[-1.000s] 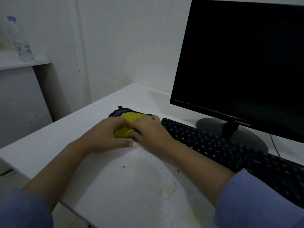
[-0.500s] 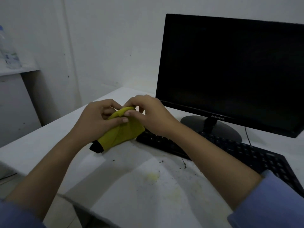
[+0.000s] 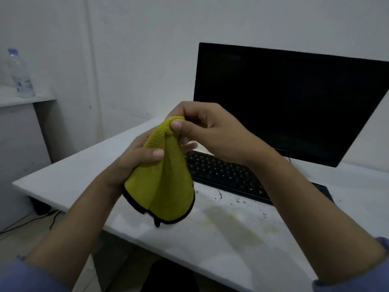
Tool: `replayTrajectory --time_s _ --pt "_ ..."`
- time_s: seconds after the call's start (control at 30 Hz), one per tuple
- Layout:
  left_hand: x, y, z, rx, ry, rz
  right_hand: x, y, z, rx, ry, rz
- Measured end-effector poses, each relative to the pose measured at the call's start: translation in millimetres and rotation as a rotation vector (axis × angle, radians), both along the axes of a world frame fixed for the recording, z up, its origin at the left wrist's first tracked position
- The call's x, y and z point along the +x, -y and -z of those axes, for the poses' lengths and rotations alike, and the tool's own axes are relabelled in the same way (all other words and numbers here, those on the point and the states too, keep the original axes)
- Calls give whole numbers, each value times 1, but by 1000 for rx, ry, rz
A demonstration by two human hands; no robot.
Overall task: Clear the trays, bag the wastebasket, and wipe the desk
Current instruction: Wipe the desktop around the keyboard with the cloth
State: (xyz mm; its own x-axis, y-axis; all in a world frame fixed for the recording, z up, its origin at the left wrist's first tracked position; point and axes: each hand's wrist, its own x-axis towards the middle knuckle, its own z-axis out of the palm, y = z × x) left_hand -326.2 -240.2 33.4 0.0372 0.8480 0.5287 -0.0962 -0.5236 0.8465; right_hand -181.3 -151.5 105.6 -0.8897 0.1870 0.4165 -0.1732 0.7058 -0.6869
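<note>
One yellow-green microfibre cloth (image 3: 163,182) with black edging is being held above the white desk (image 3: 69,175).
Its top is being pinched by the right hand (image 3: 212,131); its left side is being gripped by the left hand (image 3: 134,163), at 9 o'clock of the black keyboard (image 3: 227,175).

The yellow cloth (image 3: 162,182) is now up off the counter (image 3: 69,175). The right hand (image 3: 208,133) pinches its top while the left hand (image 3: 134,163) grips lower, letting it hang.
</note>
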Motion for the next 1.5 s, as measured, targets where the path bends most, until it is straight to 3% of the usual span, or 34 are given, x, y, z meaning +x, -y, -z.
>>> replayTrajectory --time_s 0.17,0.3,0.5,0.63,0.83,1.0,1.23,1.4,1.5 --pt "20 -1 11 -48 103 64 23 2 0 22 -6 82" --pt "23 -7 13 -30 26 -202 44 -2 26 41 -48 264" --pt "13 1 10 -42 -389 -721 109 -4 91 128 34 562" --pt "7 -4 24 -31 -831 -1017 160 -1 126 189 82 767" --pt "5 -39 85 -140 -1037 -917 205 9 159 323 198 1007" --pt "5 -47 100 -183 -1016 -887 228 1 168 256 499 1192" --pt "6 -46 98 -226 -1058 -794 226 4 167 140 509 1207" --pt "5 -29 96 -188 -1166 -605 226 2 168 141 485 1203" --pt "-2 -24 95 -202 -1233 -673 226 2 167 146 486 1206"
